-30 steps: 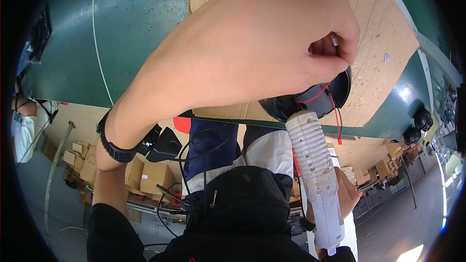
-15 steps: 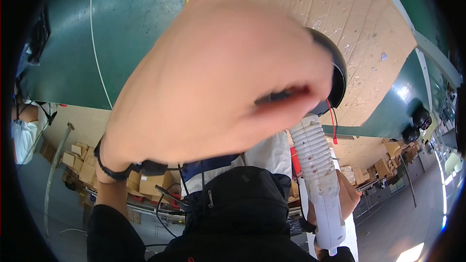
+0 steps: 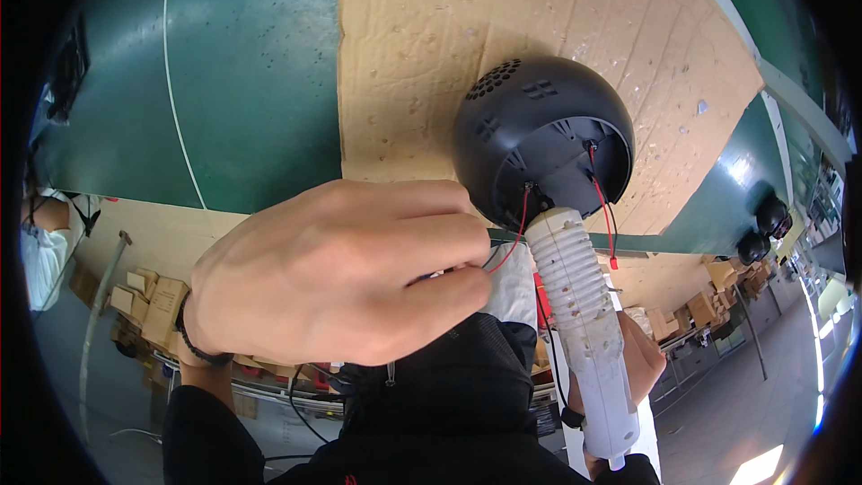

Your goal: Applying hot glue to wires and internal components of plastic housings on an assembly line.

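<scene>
A round black plastic shell (image 3: 485, 139) with a perforated patch rests on the cardboard, its open side facing me. Thin red wires are soldered inside; a red and black pair (image 3: 611, 220) hangs from the right side, ending in a small red plug. My left hand (image 3: 350, 269) is closed in a pinch beside the shell's near left, where another red wire (image 3: 514, 250) runs to its fingertips. Something dark shows between those fingers, mostly hidden. My right hand (image 3: 637, 359) grips a white plastic tool (image 3: 597, 350) with a ribbed front, its tip near the shell's lower rim.
A cardboard sheet (image 3: 395, 54) covers part of the green table (image 3: 256, 81). Small round black objects (image 3: 763, 232) lie at the far right. Cardboard boxes (image 3: 162, 305) are stacked beneath the table's edge. Part of another person (image 3: 49, 233) shows at far left.
My left hand has moved down and left, away from in front of the shell, and the shell and its wires have come into sight. My right hand and the white tool have barely moved.
</scene>
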A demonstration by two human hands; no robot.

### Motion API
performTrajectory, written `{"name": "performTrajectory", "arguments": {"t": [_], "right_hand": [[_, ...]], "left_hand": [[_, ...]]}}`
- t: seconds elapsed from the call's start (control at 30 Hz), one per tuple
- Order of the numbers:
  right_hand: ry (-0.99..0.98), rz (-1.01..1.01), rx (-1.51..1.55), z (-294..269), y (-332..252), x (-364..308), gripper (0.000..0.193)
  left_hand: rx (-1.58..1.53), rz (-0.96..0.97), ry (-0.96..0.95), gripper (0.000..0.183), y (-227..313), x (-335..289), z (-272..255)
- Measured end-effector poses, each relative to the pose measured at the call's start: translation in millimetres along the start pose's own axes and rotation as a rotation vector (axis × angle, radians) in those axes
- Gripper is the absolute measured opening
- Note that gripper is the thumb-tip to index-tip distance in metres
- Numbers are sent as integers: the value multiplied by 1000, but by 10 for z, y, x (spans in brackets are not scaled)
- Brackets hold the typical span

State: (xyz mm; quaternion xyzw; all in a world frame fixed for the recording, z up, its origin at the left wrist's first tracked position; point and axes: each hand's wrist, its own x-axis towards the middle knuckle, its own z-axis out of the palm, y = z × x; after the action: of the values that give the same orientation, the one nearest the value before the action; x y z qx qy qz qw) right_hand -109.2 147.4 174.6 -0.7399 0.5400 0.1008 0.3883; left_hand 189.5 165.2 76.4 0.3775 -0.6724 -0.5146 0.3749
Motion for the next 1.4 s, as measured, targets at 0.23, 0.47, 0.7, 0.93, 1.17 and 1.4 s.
{"name": "performTrajectory", "arguments": {"t": [0.23, 0.47, 0.7, 0.93, 1.17, 1.4], "right_hand": [[-41, 10, -18, -33, 25, -38, 24], [105, -60, -67, 82, 138, -31, 30], [33, -39, 48, 131, 218, -56, 22], [38, -101, 173, 341, 397, -100, 20], [215, -311, 411, 533, 651, 30, 30], [385, -396, 681, 739, 926, 132, 35]], "left_hand": [[20, 35, 1, 25, -33, 45, -50], [-43, 43, 103, 28, -109, 137, -24], [120, -110, 51, 98, -323, 214, -165], [227, -158, 38, 119, -681, 272, 133], [227, -157, -3, 126, -878, 381, 218], [407, -310, -140, 145, -932, 616, 140]]}}
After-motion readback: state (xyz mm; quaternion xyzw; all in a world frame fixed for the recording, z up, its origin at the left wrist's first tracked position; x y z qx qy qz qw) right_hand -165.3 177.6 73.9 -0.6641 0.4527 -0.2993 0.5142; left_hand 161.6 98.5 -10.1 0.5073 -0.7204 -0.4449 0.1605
